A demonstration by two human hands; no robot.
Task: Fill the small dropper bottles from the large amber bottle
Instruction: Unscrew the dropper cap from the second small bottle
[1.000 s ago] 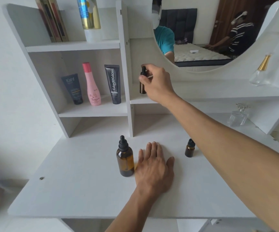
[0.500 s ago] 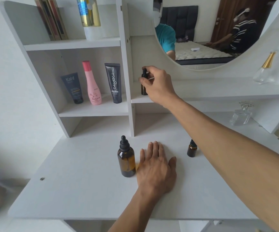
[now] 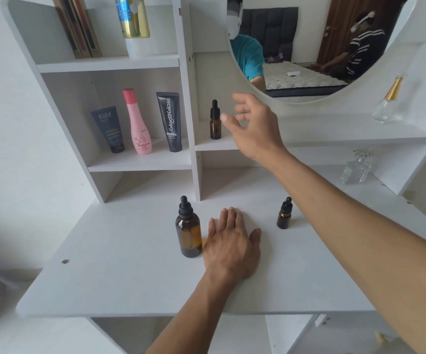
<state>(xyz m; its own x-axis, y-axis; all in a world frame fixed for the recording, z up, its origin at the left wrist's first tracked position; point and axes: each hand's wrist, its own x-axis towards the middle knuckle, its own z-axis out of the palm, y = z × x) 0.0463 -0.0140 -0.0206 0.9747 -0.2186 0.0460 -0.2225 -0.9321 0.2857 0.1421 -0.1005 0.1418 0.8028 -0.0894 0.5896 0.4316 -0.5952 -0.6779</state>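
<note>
The large amber bottle (image 3: 188, 231) with a black dropper cap stands on the white desk top (image 3: 120, 272), just left of my left hand (image 3: 232, 244), which lies flat, palm down, fingers together. A small dropper bottle (image 3: 284, 213) stands on the desk to the right of that hand. Another small dropper bottle (image 3: 215, 120) stands upright on the shelf under the mirror. My right hand (image 3: 254, 127) hovers just right of it, fingers spread, holding nothing and blurred by motion.
The left shelf holds a dark Kahf tube (image 3: 108, 129), a pink bottle (image 3: 136, 122) and a black Glad2Glow tube (image 3: 171, 121). Books and a spray can (image 3: 132, 17) stand above. Glass perfume bottles stand at right (image 3: 356, 167) (image 3: 388, 100). An oval mirror (image 3: 309, 47) reflects a bedroom and a seated person.
My right hand has let go of the small dropper bottle on the shelf and pulled away to the right with its fingers spread. My left hand has stayed flat on the desk.
</note>
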